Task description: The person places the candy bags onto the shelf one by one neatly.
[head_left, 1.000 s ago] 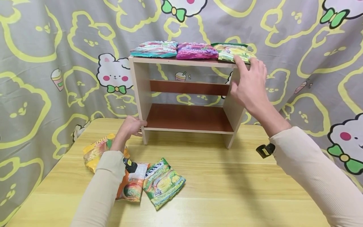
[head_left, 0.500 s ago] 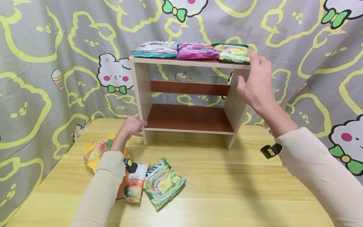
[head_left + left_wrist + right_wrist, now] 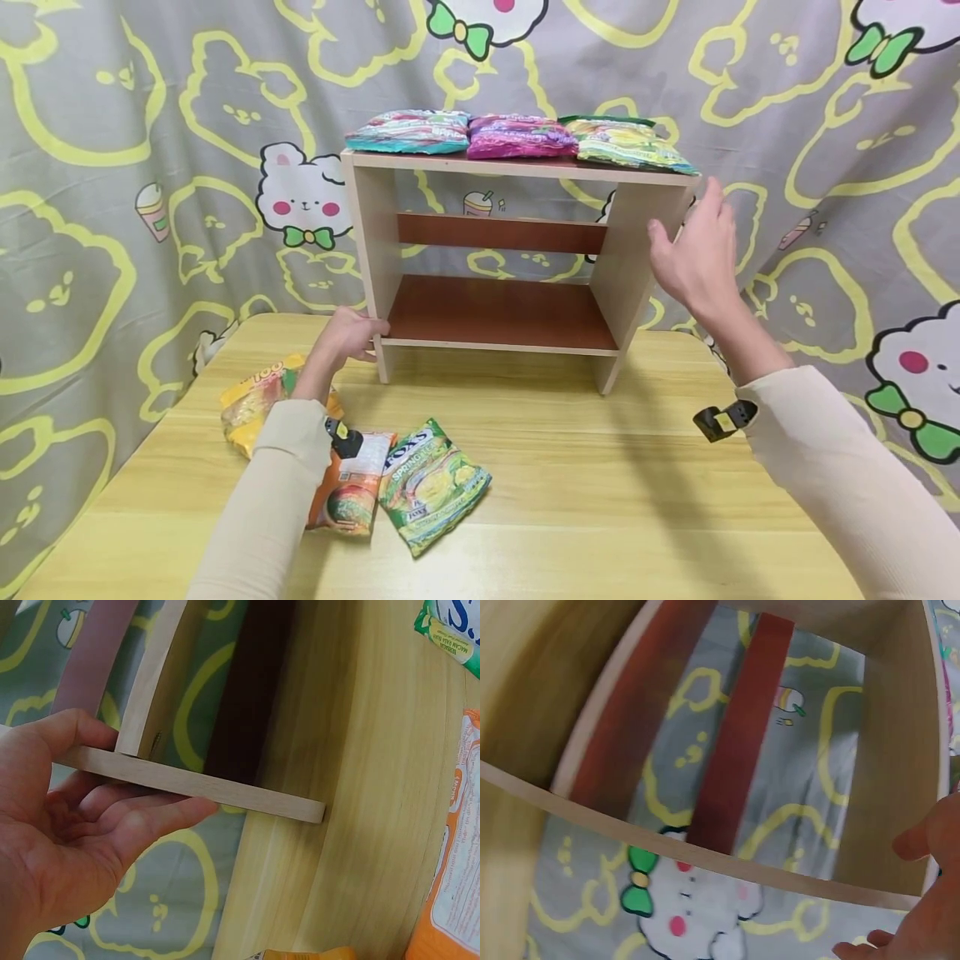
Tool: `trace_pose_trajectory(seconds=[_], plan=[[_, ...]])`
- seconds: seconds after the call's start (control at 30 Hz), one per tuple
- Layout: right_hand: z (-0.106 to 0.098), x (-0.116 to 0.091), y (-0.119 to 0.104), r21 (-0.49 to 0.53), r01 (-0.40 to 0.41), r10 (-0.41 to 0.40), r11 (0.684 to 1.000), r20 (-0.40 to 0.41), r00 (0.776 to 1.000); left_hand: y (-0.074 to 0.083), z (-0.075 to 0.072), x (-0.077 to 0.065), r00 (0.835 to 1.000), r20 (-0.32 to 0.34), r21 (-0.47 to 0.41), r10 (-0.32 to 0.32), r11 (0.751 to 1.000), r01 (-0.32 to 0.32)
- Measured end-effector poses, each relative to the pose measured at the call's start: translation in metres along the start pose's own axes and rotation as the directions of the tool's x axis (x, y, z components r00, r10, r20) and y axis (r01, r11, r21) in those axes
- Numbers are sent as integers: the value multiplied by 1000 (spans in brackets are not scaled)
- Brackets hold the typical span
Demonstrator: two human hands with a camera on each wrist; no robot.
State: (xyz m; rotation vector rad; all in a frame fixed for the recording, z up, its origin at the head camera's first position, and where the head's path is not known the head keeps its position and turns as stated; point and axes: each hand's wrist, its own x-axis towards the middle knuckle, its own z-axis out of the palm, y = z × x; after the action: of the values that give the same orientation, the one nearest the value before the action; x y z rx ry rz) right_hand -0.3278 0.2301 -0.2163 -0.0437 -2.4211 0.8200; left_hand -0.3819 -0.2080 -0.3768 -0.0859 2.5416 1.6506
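Observation:
A small wooden shelf with pale side panels and brown boards stands on the table. My left hand grips its left side panel low down; in the left wrist view the thumb lies on one side of the panel and the fingers on the other. My right hand is at the upper right corner, thumb and fingers spread on either side of the right panel, holding nothing. On the top board lie a teal candy bag, a purple candy bag and a green-yellow candy bag, whose right end reaches the corner.
On the wooden table lie a green Fox's candy bag, an orange bag and a yellow bag, partly hidden by the left forearm. A grey patterned curtain hangs behind the shelf.
My right hand has come off the green-yellow candy bag and moved right and down to the shelf's corner, uncovering the bag's right end. The left hand has stayed put.

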Motion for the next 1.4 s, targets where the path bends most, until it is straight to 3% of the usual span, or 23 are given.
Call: trace_pose_trajectory(seconds=[0.13, 0.33, 0.57, 0.87, 1.03, 1.4], plan=[[15, -7, 17, 27, -15, 15, 1000, 11, 1000, 0, -1, -1, 1000, 7, 4, 5, 1000, -5], [41, -25, 45, 61, -107, 100, 992, 111, 989, -1, -1, 0, 1000, 3, 10, 3, 1000, -3], [70, -46, 77, 69, -156, 142, 985, 178, 974, 0, -1, 1, 1000, 4, 2, 3, 1000, -3], [103, -68, 107, 93, -261, 226, 961, 286, 931, -1, -2, 0, 1000, 4, -1, -5, 1000, 5], [114, -75, 118, 106, -316, 270, 943, 315, 910, -1, 0, 0, 1000, 7, -28, -2, 1000, 3], [122, -78, 126, 152, -361, 286, 920, 369, 884, -1, -1, -2, 1000, -8, -10, 2, 1000, -2]])
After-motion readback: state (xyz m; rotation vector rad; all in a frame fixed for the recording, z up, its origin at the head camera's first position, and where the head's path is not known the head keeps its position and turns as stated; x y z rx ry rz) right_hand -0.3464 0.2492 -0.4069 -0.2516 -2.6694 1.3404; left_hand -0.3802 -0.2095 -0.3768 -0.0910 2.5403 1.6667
